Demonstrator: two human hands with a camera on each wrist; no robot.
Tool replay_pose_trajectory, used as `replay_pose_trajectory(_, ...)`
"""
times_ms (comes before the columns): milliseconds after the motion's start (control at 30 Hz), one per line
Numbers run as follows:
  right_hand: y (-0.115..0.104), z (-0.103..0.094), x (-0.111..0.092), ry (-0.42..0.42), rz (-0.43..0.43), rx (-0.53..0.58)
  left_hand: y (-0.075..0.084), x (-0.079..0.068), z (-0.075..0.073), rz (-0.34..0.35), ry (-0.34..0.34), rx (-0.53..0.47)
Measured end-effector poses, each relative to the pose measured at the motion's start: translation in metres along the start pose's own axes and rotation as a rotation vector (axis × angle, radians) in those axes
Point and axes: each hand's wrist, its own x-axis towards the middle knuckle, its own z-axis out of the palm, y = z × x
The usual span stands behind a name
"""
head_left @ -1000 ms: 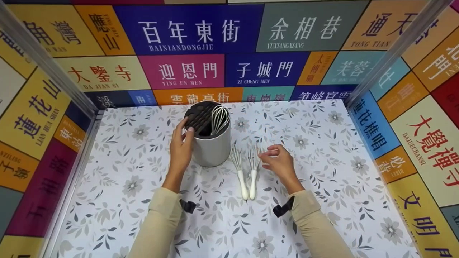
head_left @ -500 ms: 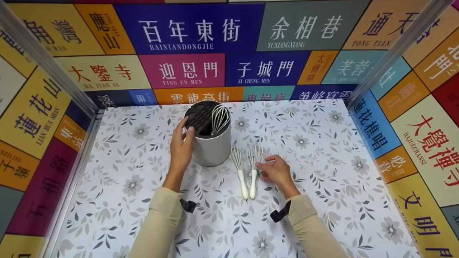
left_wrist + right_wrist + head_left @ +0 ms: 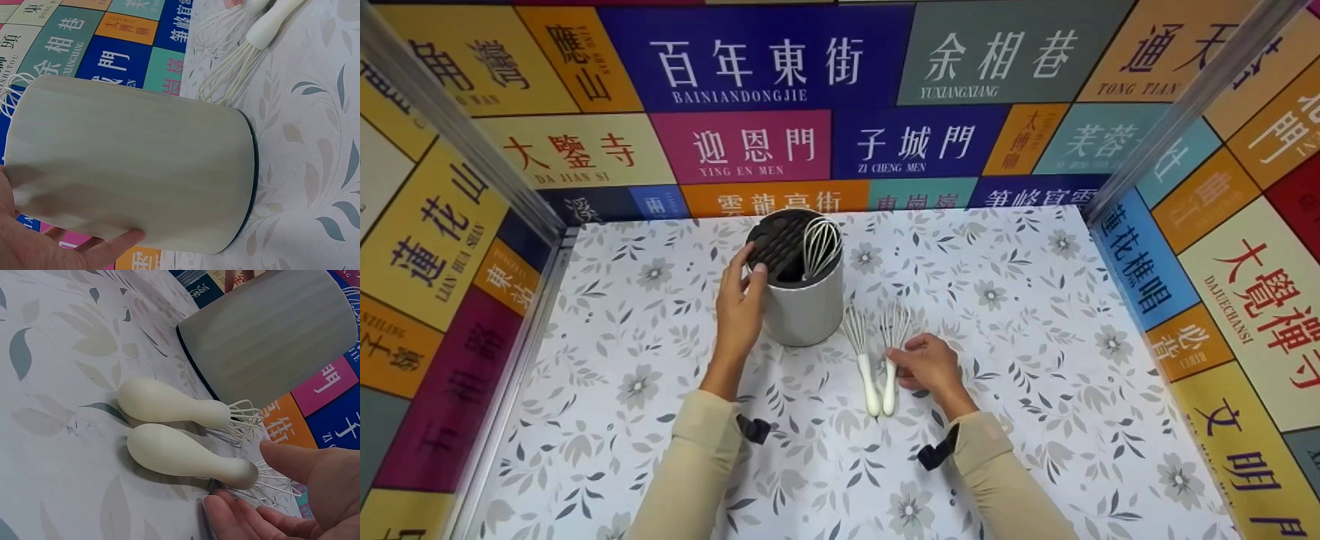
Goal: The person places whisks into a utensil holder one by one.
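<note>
A person's left hand (image 3: 739, 311) grasps a grey utensil holder (image 3: 804, 319) on a leaf-printed desk (image 3: 585, 330); the right hand (image 3: 931, 364) is at a whisk.
The left fingers are spread around the holder's left side, thumb at the rim. In its black slotted insert (image 3: 776, 244) stands one whisk, wires up. Two more whisks lie side by side just in front and to the right, pale handles toward the person — the left whisk (image 3: 868, 386) and the right whisk (image 3: 889, 394). The right thumb and fingers are parted around the right whisk's neck, released — whether they touch it, I cannot tell.
</note>
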Motion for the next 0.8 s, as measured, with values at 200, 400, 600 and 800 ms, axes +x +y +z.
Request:
replay_pose_trajectory(200, -0.0005, 0.0030, -0.0004, 0.011, 0.014, -0.004, 0.0005, -0.0003, -0.0002, -0.003, 0.000, 0.006)
replay_pose_trajectory(400, -0.0002, 0.0057, 0.0003, 0.039, 0.007, -0.022, 0.0009, -0.0008, -0.0008, 0.010, -0.006, -0.006)
replay_pose_trajectory(600, 0.0021, 0.0072, 0.0001, 0.050, 0.007, -0.049, 0.0007, -0.0005, -0.0009, 0.000, -0.005, 0.008)
replay_pose_trajectory(800, 0.0044, 0.0080, 0.0006, 0.048, 0.010, -0.052, 0.0013, -0.0006, 0.0005, -0.001, 0.009, 0.014)
